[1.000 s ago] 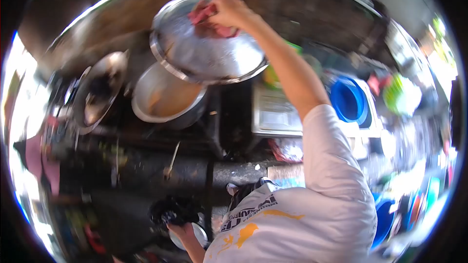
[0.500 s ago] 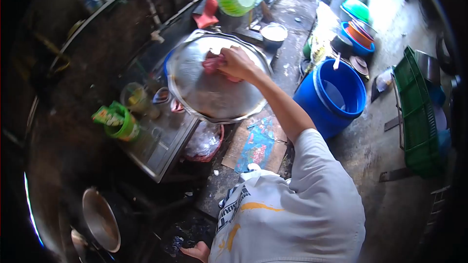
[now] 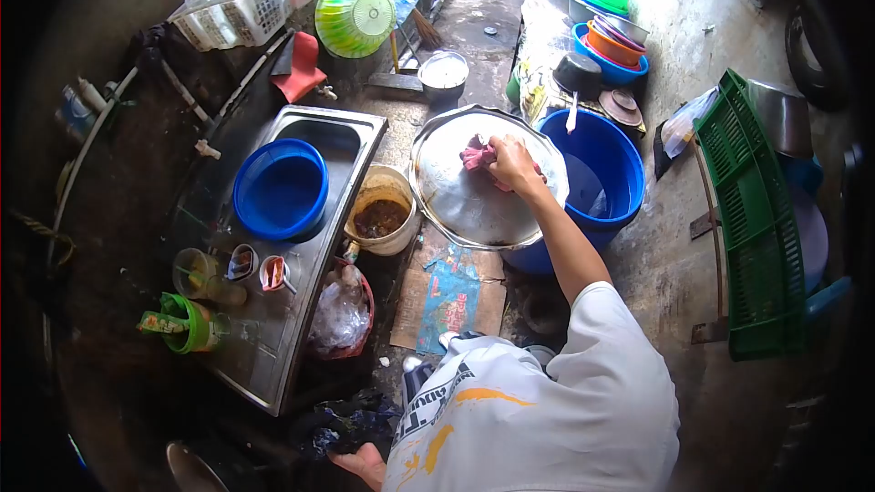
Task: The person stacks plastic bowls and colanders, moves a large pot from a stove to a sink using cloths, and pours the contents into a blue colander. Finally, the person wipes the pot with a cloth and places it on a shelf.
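Note:
My right hand [image 3: 514, 162] is closed around a pinkish-red cloth [image 3: 478, 155] at the middle of a large round metal lid [image 3: 456, 205]. The lid has a scalloped rim and is held up by its centre, where the cloth and fingers hide any handle. In this view it overlaps a blue drum [image 3: 622, 223] of water and sits just right of a white bucket [image 3: 395, 241] with brown contents. My left hand [image 3: 365, 466] hangs low by my side, near a crumpled dark plastic bag [image 3: 354, 421]; its fingers are mostly hidden in shadow.
At left a steel sink [image 3: 357, 138] holds a blue basin [image 3: 281, 189], with cups and a green container [image 3: 190, 323] on its drainboard. Flattened cardboard [image 3: 488, 302] lies at my feet. A green crate [image 3: 752, 228] leans at right. A white pail [image 3: 444, 73] stands ahead.
My right hand has carried the lid rightward from over the sink toward the blue drum. The blue basin and the white bucket are now uncovered. My view has shifted too.

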Demonstrator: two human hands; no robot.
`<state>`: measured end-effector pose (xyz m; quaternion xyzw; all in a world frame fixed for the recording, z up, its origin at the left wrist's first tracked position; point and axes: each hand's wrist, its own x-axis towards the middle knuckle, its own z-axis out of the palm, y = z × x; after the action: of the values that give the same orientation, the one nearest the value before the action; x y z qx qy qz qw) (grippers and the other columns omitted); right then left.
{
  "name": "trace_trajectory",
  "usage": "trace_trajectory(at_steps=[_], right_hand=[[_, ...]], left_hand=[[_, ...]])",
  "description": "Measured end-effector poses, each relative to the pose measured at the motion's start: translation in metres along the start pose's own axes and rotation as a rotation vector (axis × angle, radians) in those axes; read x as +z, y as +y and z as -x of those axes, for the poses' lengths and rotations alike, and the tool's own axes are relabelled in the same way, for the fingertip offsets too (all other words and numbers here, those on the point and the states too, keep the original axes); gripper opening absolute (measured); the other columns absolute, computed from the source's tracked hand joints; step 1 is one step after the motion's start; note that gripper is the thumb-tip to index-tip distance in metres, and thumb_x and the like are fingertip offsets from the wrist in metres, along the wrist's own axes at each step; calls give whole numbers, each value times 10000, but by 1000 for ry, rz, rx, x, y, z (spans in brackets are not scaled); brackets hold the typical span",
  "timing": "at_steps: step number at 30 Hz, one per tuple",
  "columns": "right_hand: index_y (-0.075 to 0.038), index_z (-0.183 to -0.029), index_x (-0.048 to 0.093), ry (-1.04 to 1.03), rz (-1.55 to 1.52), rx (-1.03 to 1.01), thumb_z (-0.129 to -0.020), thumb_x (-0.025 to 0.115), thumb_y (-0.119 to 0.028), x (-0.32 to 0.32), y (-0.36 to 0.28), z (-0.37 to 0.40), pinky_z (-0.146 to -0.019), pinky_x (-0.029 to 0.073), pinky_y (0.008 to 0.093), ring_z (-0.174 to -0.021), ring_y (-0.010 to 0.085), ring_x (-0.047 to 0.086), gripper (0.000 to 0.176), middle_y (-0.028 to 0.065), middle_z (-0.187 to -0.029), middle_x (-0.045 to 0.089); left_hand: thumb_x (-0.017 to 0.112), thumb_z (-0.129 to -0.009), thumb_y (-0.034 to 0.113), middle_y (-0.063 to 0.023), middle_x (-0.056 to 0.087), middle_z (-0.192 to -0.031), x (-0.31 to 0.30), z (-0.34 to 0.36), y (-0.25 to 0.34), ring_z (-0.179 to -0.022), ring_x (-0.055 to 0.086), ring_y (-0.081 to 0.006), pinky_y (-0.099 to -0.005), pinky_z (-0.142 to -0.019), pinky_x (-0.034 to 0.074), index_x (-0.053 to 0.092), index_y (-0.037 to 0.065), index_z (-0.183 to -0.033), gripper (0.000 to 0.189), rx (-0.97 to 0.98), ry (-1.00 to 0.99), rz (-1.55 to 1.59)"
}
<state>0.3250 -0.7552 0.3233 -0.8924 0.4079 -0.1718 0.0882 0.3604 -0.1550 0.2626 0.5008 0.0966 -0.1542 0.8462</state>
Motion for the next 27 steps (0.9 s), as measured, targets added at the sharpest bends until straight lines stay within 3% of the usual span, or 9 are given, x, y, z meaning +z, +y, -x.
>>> trace_trajectory(at_steps=[3,6,9,10,18,21,27], right_hand=[[-74,-962,574,46,27,45,-657,667,-157,14,10,-12,-804,421,435,-919,389,494,330,210,-921,547],[-76,-966,573,63,34,91,-645,679,-157,22,21,-16,-808,421,435,-923,389,494,348,206,-924,549],[-64,-951,579,84,56,132,-637,681,-156,25,36,-19,-812,422,429,-918,380,499,343,202,-926,553],[-60,-946,581,89,73,140,-636,681,-158,25,42,-18,-812,421,427,-918,377,500,340,202,-926,554],[-50,-887,601,164,150,301,-603,699,-151,29,112,-16,-826,410,412,-889,357,521,317,182,-891,580],[-48,-897,601,196,179,356,-601,704,-151,18,134,-27,-827,413,409,-891,356,521,330,184,-901,582],[-43,-898,595,276,152,474,-601,683,-152,-16,209,-73,-818,423,414,-872,364,530,329,199,-892,578]], left_hand=[[475,-846,487,-78,549,-1174,-10,-15,-9,-1076,506,-217,-339,-963,401,522,60,-1182,546,-50,255,37],[534,-806,467,-71,567,-1143,-22,-54,-17,-1035,533,-224,-348,-940,421,540,49,-1151,543,1,78,22],[563,-780,449,-66,585,-1100,21,-77,0,-992,555,-224,-359,-914,441,561,51,-1113,519,-19,12,115],[566,-780,430,-65,590,-1074,11,-90,0,-979,564,-225,-371,-896,452,568,61,-1095,485,4,-59,111],[539,-798,405,-67,582,-1092,46,-133,3,-1016,551,-234,-399,-914,432,555,78,-1114,455,-140,-129,138],[576,-792,425,-39,618,-1002,80,-133,-9,-936,575,-203,-361,-864,456,605,95,-1036,412,-176,-106,165],[556,-781,407,-68,572,-1124,152,-148,-54,-1059,526,-242,-410,-946,406,544,77,-1137,485,-267,-183,186]])
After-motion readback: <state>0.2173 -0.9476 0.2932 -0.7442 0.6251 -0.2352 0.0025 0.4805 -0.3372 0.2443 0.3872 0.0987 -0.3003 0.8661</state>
